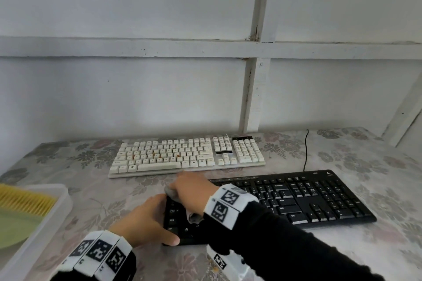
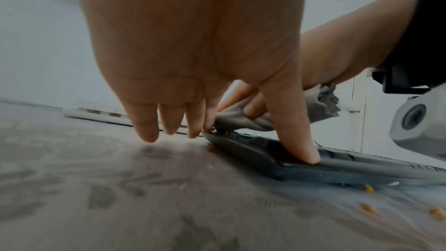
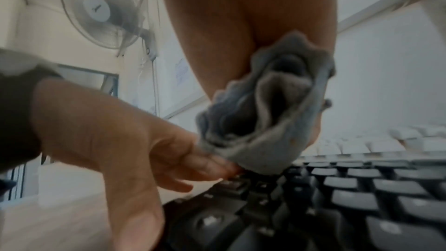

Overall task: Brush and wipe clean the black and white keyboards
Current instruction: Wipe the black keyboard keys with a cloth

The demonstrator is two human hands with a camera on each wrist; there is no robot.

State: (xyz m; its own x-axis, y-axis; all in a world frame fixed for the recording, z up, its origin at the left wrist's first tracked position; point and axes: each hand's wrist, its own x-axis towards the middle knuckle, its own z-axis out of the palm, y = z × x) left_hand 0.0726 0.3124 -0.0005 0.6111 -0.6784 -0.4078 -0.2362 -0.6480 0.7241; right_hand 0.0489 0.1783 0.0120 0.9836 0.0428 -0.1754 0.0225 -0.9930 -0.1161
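Head | black keyboard [image 1: 308, 198] lies left-right | right hand [image 1: 194, 191] fingers clutch cloth [image 1: 195, 218]

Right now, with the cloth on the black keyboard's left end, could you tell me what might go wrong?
1. The left hand steadies the black keyboard only at its left edge, so a firm wipe may swing the right end.
2. The bunched grey cloth in the right hand could snag a keycap.
3. Orange crumbs on the tablecloth beside the keyboard may be dragged back on.
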